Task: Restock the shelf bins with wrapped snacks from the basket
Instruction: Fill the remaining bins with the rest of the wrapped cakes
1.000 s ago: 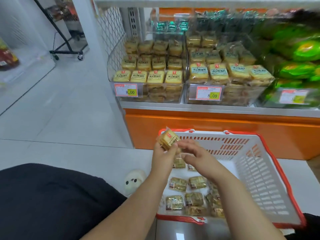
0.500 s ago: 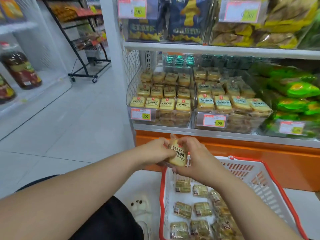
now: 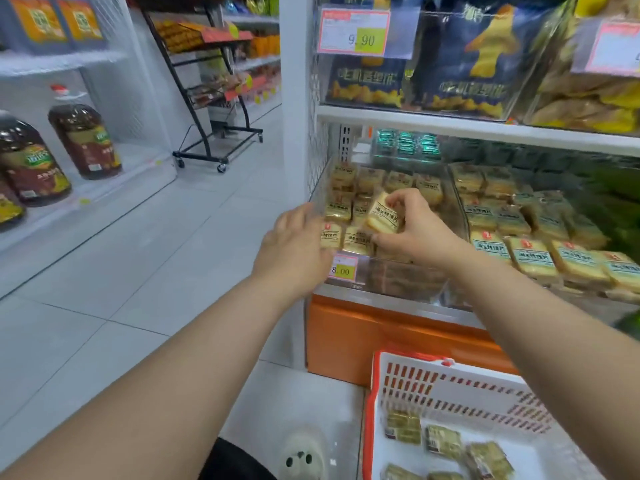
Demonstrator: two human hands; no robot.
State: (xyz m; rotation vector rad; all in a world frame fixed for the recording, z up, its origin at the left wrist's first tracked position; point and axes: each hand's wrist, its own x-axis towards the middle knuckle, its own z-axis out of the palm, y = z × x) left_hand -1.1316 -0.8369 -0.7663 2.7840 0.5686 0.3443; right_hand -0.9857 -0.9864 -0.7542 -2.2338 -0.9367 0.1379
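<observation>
Two hands up at the lower shelf. Right hand [image 3: 417, 227] pinches one wrapped snack [image 3: 382, 214], thumb below and fingers on its top edge, holding it tilted over the packs in the left clear bin [image 3: 398, 271]. Left hand [image 3: 294, 244] holds nothing, fingers loosely extended against that bin's left front corner. Half a second ago both hands held the snack low, just above the basket; now the left has let go and the snack sits over the bin.

Two bins of these yellow-cream snacks side by side; the packs in them are too many and too blurred to count. Left bin price tag [image 3: 343, 268] reads "8.00". Upper shelf tag [image 3: 355, 31] reads "9.90", in front of two dark blue snack bags [image 3: 460, 53]. Pack print is Chinese, not readable.

White basket with red rim [image 3: 372, 410] at bottom right, about six greenish-gold wrapped packs [image 3: 443, 441] visible inside. Three oil bottles [image 3: 85, 140] on the left shelf.
</observation>
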